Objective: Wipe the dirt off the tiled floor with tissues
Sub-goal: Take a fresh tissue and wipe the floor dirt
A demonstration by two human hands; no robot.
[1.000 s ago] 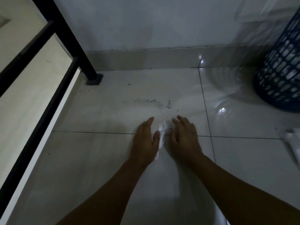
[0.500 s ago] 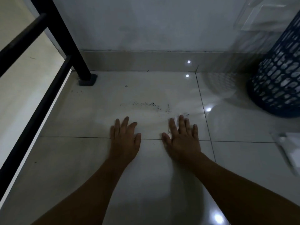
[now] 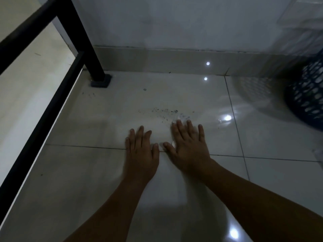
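A scatter of dark dirt specks (image 3: 163,111) lies on the glossy white tiled floor (image 3: 122,109), just beyond my fingertips. My right hand (image 3: 187,144) lies flat with straight fingers, pressing a white tissue (image 3: 182,117) to the floor; only its edge shows past the fingertips, at the right end of the dirt. Beside it, my left hand (image 3: 140,147) rests flat on the tile, fingers straight, holding nothing.
A black metal railing (image 3: 57,95) runs along the left, its post foot (image 3: 101,81) standing near the wall skirting. A dark blue lattice basket (image 3: 307,95) stands at the right. A few more specks (image 3: 88,93) lie near the post. Something white (image 3: 319,154) shows at the right edge.
Both hands held the tissue bunched between them a second ago. They then spread flat, and my right hand has pushed the tissue forward into the dirt while the left moved closer.
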